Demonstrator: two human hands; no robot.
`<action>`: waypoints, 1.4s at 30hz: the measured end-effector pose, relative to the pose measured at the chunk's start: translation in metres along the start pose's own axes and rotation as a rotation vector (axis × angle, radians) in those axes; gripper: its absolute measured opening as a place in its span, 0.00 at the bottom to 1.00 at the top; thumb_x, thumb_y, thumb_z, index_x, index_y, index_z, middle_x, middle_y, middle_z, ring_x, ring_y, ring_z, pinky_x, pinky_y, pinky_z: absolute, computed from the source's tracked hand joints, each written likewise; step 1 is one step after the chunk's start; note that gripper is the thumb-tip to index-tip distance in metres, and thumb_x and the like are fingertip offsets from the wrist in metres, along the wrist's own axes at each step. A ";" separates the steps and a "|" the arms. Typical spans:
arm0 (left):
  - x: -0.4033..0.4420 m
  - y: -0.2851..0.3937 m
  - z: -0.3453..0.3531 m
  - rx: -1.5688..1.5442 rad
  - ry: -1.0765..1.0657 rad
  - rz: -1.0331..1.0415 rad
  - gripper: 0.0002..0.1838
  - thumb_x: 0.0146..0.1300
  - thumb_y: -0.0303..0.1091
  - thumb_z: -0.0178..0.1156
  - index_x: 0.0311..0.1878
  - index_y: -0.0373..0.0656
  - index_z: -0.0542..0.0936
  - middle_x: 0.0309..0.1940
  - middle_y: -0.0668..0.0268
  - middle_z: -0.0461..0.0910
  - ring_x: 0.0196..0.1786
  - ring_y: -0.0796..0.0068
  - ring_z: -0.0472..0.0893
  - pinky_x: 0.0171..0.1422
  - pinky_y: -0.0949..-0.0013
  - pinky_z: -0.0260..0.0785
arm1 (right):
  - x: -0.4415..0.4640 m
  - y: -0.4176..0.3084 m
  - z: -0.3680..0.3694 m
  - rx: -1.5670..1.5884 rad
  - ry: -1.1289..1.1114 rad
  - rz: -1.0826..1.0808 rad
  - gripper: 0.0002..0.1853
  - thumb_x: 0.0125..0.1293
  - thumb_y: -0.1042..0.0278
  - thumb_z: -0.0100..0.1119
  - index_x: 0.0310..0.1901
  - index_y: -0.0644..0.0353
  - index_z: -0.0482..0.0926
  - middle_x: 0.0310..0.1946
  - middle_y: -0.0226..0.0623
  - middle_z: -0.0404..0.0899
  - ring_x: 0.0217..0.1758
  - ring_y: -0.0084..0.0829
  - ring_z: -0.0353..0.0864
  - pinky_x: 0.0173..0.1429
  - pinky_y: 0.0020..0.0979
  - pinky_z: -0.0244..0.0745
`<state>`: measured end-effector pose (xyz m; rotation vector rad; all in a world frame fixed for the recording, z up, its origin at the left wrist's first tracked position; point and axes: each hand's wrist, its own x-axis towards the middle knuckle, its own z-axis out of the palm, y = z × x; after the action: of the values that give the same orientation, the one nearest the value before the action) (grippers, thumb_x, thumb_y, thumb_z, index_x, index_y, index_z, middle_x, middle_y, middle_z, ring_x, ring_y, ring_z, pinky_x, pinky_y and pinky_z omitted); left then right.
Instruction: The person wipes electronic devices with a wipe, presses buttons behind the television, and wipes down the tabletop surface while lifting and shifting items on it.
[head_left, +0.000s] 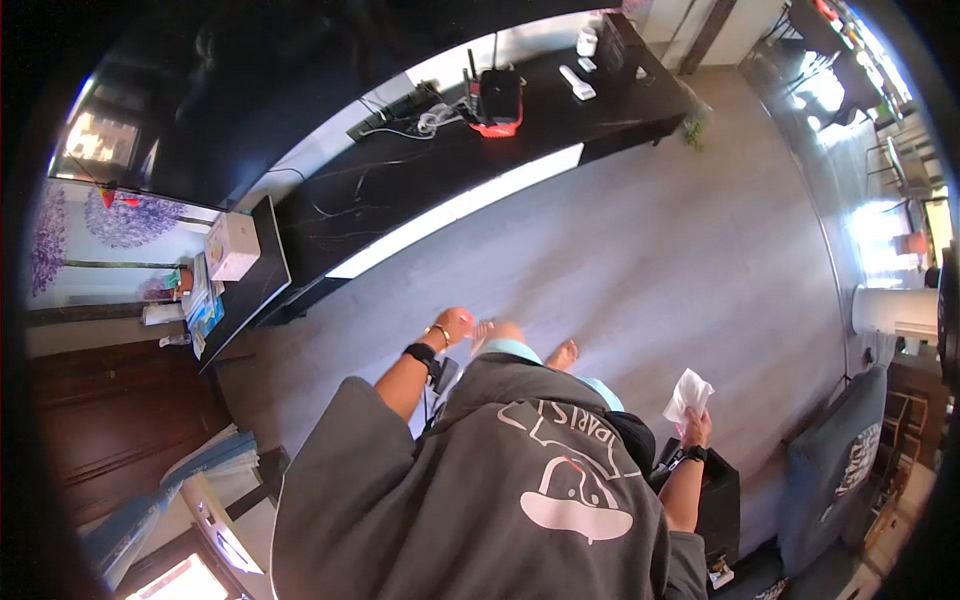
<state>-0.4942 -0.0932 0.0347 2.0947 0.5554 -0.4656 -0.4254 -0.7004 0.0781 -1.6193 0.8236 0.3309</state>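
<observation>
My right hand (694, 428) is out to the right, its fingers closed round a crumpled white tissue (689, 393) that sticks up above them. A black band is on that wrist. My left hand (457, 323) is in front of my body with its fingers curled in; whatever may be inside them is hidden. A gold bracelet and a black watch (420, 353) circle the left wrist. My bare feet (563, 354) show on the grey floor just beyond the left hand.
A long black TV cabinet (400, 180) runs across the front, bearing a black router (497, 97) with a red base, cables and a white handheld device (577, 83). A white box (232, 246) sits on the left shelf. Right of me are a black bin-like box (715, 505) and a grey-blue cushion (835, 475).
</observation>
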 end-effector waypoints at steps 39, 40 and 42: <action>0.320 0.376 0.142 0.201 -0.042 0.113 0.10 0.54 0.36 0.51 0.35 0.43 0.79 0.31 0.53 0.80 0.36 0.52 0.78 0.42 0.56 0.71 | 0.269 -0.213 -0.169 -0.260 0.041 0.290 0.20 0.53 0.63 0.52 0.49 0.55 0.74 0.39 0.33 0.72 0.39 0.35 0.72 0.35 0.41 0.68; 0.316 0.350 0.145 0.235 0.003 0.055 0.10 0.54 0.36 0.52 0.34 0.43 0.79 0.30 0.53 0.80 0.34 0.52 0.78 0.40 0.56 0.71 | 0.290 -0.211 -0.184 -0.240 0.025 0.277 0.20 0.53 0.62 0.53 0.49 0.54 0.74 0.39 0.33 0.71 0.39 0.36 0.72 0.34 0.42 0.68; 0.285 0.302 0.151 0.163 0.067 -0.110 0.09 0.54 0.37 0.53 0.25 0.42 0.77 0.22 0.53 0.77 0.27 0.52 0.76 0.31 0.55 0.69 | 0.319 -0.231 -0.203 -0.248 0.039 0.251 0.21 0.52 0.62 0.53 0.50 0.54 0.73 0.40 0.34 0.71 0.40 0.36 0.72 0.35 0.42 0.69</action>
<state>-0.1104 -0.3111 0.0087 2.2499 0.6940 -0.5204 -0.0916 -0.9916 0.0957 -1.7575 1.0517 0.5999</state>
